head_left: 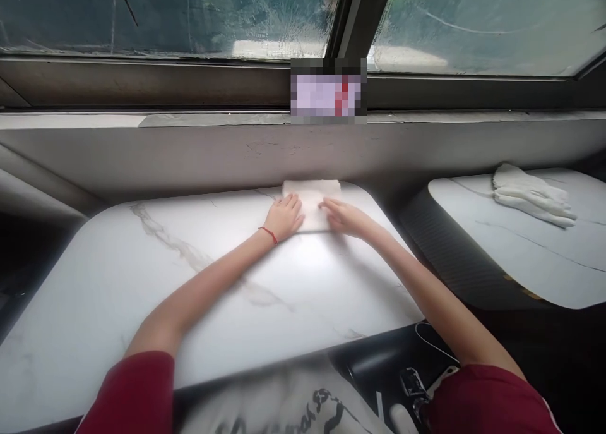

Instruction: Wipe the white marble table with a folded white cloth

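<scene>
Maroon sleeves (137,390), white cloth (312,200), gloves (530,197) rightward

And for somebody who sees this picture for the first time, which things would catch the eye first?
Probably the pale cloth at the far edge of the white, marble-patterned tabletop, with the left hand resting on its left side and the right hand at its right. Next, the red bracelet on the left wrist, then what look like white gloves on the neighbouring tabletop at right.
</scene>
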Demonstrator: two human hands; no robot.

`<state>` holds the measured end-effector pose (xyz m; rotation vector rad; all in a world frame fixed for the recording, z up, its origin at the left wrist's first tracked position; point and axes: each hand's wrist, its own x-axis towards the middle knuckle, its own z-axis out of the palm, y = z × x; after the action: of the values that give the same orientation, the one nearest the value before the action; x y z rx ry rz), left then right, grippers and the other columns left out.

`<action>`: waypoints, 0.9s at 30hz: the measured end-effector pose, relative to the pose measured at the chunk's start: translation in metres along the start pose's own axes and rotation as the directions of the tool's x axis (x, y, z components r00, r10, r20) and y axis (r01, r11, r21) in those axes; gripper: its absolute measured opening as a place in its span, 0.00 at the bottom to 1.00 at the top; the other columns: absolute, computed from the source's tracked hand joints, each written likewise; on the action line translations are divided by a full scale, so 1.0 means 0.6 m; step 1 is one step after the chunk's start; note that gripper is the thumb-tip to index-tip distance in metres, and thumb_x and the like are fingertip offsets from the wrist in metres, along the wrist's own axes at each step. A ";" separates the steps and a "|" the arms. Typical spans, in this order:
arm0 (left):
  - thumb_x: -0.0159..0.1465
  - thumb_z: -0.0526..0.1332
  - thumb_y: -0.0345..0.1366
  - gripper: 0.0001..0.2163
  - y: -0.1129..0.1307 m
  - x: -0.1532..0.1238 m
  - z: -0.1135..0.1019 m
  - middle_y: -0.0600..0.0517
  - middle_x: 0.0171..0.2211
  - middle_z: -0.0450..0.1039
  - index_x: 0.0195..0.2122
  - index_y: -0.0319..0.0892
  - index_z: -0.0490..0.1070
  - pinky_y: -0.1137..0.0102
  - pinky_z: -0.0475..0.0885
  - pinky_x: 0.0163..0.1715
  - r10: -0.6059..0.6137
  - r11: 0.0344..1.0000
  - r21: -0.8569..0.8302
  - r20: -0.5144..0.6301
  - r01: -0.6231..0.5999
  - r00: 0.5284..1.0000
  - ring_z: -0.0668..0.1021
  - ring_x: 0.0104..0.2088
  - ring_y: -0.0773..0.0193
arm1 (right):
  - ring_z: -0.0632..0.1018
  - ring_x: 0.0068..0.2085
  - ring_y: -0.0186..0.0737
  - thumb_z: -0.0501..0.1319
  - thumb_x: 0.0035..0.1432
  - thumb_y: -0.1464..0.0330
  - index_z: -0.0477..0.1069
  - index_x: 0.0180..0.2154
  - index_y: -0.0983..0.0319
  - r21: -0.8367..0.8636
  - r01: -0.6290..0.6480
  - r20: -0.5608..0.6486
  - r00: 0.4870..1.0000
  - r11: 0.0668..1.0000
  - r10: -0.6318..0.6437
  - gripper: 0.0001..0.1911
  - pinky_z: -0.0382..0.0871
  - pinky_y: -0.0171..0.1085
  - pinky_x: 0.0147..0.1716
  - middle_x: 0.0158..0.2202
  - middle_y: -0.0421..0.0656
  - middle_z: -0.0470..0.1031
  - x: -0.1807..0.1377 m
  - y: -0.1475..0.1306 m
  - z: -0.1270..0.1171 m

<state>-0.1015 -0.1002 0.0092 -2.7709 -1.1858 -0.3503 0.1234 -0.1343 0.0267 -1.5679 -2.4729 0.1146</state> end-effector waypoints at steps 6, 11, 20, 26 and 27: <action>0.71 0.48 0.38 0.18 -0.018 -0.032 -0.026 0.32 0.54 0.71 0.51 0.31 0.69 0.55 0.64 0.54 -0.079 0.993 0.093 0.038 0.075 0.996 0.71 0.55 0.46 | 0.77 0.51 0.50 0.49 0.56 0.79 0.68 0.53 0.68 0.054 0.154 -0.119 0.982 0.987 -0.147 0.23 0.72 0.45 0.50 0.55 0.57 0.72 0.054 -0.027 0.038; 0.71 0.48 0.37 0.19 -0.001 -0.099 -0.050 0.30 0.53 0.71 0.51 0.27 0.69 0.56 0.66 0.51 -0.099 0.977 0.198 0.082 0.081 0.992 0.73 0.53 0.43 | 0.74 0.55 0.52 0.49 0.57 0.78 0.67 0.52 0.68 -0.031 0.279 -0.183 0.942 0.960 -0.280 0.22 0.71 0.47 0.50 0.56 0.59 0.71 0.032 -0.070 0.063; 0.71 0.51 0.39 0.22 0.102 -0.193 -0.072 0.27 0.55 0.71 0.55 0.23 0.69 0.55 0.65 0.53 0.025 0.969 0.241 0.080 -0.044 0.996 0.73 0.56 0.41 | 0.73 0.52 0.53 0.49 0.57 0.80 0.68 0.47 0.66 -0.308 0.273 -0.175 0.926 0.912 -0.336 0.18 0.70 0.44 0.43 0.51 0.58 0.73 -0.120 -0.147 0.037; 0.71 0.51 0.44 0.18 0.194 -0.216 -0.097 0.41 0.37 0.75 0.42 0.33 0.73 0.60 0.67 0.41 0.288 0.952 0.086 0.056 -0.292 0.956 0.74 0.38 0.52 | 0.69 0.27 0.42 0.51 0.52 0.81 0.63 0.29 0.60 -0.394 0.143 -0.165 0.961 0.908 -0.223 0.10 0.61 0.38 0.26 0.26 0.45 0.68 -0.232 -0.200 -0.013; 0.71 0.52 0.44 0.18 0.206 -0.217 -0.099 0.42 0.36 0.74 0.41 0.33 0.73 0.60 0.67 0.40 0.300 0.951 0.056 0.047 -0.303 0.953 0.74 0.36 0.54 | 0.68 0.25 0.41 0.52 0.51 0.80 0.63 0.28 0.60 -0.403 0.132 -0.159 0.964 0.906 -0.212 0.10 0.59 0.38 0.25 0.24 0.44 0.66 -0.244 -0.207 -0.019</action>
<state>-0.1091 -0.2877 0.0327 -2.8538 -0.7452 -0.2258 0.0759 -0.3201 0.0398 -1.3939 -2.5637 -0.5706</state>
